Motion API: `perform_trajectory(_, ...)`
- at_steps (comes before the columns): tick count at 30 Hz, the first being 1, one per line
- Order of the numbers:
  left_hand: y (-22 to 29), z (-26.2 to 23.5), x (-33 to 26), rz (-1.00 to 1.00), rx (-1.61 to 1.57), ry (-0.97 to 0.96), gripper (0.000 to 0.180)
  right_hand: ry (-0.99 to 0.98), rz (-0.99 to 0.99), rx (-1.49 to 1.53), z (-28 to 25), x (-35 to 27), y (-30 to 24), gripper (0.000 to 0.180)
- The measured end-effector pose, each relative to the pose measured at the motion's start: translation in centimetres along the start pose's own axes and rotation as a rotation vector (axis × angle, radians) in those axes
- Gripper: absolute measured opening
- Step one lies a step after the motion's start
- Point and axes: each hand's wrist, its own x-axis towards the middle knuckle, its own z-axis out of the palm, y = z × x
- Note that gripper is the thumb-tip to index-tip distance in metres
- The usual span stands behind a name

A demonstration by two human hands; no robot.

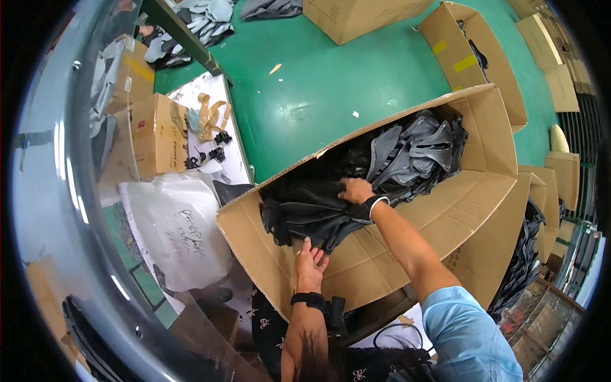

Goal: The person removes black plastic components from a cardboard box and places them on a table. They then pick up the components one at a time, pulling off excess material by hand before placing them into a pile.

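A long open cardboard box (439,204) holds black saddle-shaped pieces (305,207) at its left end and a heap of grey saddle-shaped pieces (414,149) at its right. My right hand (358,190) reaches in over the near side, its fingers bent round the edge of the black pieces; the fingertips are partly hidden. Just below the stack's near edge is my left hand (310,264), with fingers stretched and slightly apart, palm partly up. It is close to the lowest black piece; whether it touches it I cannot tell.
Left of the box lies a white plastic bag (181,226) with handwriting. Behind it a smaller carton (159,137) stands beside small black parts (217,154) on a white-topped table. An open carton (455,51) stands on the green floor (299,83). A shiny curved surface (70,191) fills the left edge.
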Motion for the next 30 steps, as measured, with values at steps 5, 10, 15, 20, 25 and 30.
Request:
perform_trajectory(5,0.0,2.1,1.2,-0.104,0.086,-0.012,0.056,0.000,-0.358,-0.131,4.6,-9.9,-3.2,0.035)
perform_trajectory(10,-2.7,-3.5,6.8,0.115,0.296,0.057,0.037,-0.331,-0.617,0.249,5.3,-13.8,-4.4,0.027)
perform_trajectory(15,-3.1,-1.1,6.8,0.145,0.549,0.045,0.036,0.314,-0.302,0.276,1.4,-1.9,-2.1,0.039)
perform_trajectory(20,-4.2,1.0,6.0,0.189,0.788,0.314,0.044,0.215,-0.143,-0.163,0.9,6.9,-0.9,0.093)
perform_trajectory(25,-4.2,-2.3,8.6,0.156,0.397,0.118,0.074,-0.259,-0.029,-0.197,1.9,9.0,-3.6,0.103)
perform_trajectory(30,-2.0,-0.1,6.7,-0.056,0.318,-0.041,0.098,-0.533,-0.099,-0.479,6.3,6.8,-2.0,0.077)
